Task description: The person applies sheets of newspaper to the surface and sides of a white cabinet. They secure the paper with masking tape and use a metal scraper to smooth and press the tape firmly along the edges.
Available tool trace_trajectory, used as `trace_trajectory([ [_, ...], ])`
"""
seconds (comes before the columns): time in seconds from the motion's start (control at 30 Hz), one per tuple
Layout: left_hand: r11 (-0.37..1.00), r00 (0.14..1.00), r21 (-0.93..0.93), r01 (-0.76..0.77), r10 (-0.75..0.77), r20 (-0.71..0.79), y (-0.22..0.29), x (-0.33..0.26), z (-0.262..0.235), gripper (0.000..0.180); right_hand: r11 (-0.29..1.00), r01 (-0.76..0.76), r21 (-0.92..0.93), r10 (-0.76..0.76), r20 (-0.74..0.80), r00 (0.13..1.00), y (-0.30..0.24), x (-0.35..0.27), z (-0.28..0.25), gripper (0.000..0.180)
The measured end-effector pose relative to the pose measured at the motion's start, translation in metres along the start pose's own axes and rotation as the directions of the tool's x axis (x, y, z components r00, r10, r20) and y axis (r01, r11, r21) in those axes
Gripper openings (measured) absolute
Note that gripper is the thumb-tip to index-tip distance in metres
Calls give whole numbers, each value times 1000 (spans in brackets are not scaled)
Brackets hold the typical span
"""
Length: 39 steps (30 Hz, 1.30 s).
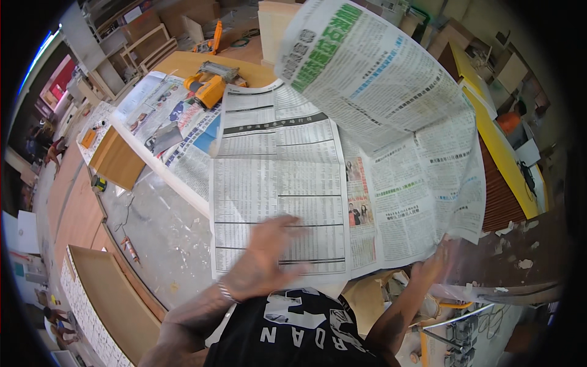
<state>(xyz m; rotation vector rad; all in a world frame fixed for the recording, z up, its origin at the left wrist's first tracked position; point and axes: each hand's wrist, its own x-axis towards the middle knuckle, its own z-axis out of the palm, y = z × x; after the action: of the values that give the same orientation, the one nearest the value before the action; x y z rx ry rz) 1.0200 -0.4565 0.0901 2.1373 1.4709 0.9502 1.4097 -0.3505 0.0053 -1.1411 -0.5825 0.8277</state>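
- While the newspaper (400,205) is pinched lower right by the right hand (431,262),
- its lower left is best smoothed by the open, empty left hand (269,249).

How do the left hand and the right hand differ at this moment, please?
The left hand is spread over the newspaper's left page, while the right hand is at its lower right edge. The left hand's wrist wears a bracelet; none shows on the right's. Both are gloveless.

The newspaper (278,177) is thin, matt paper, the shirt (244,339) matt cloth, the yellow tool (211,92) plastic-looking.
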Motion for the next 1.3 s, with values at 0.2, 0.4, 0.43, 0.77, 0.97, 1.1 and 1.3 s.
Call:
trace_trajectory([
  [0.2, 961, 916, 221, -165, 66, 395, 20, 7, 74, 81, 988, -61, 143, 73, -76, 994, -3, -12, -6, 50],
  [0.4, 897, 829, 193, -398, 261, 495, 4, -10, 70, 55, 978, -82, 192, 100, -91, 991, 10, -18, -14, 48],
  [0.43, 896, 827, 188, -402, 267, 495, 3, -11, 65, 55, 979, -83, 185, 102, -99, 990, 13, -18, -15, 48],
  [0.77, 954, 998, -295, 56, -48, 33, 5, 9, -56, 12, 968, -215, 130, 221, -36, 975, 15, -18, -12, 51],
  [0.97, 866, 658, -496, 56, -406, -634, -41, 49, -218, 29, 981, -192, -5, 192, -19, 981, 16, -17, -5, 60],
  [1.1, 500, 766, -850, -165, -479, -430, -143, 68, -330, 30, 983, -173, -65, 165, -116, 979, 13, -22, 3, 57],
  [1.3, 417, 555, -906, -72, -738, -383, -376, 60, -428, 35, 982, -172, -73, 160, -146, 976, -2, -51, 11, 53],
])
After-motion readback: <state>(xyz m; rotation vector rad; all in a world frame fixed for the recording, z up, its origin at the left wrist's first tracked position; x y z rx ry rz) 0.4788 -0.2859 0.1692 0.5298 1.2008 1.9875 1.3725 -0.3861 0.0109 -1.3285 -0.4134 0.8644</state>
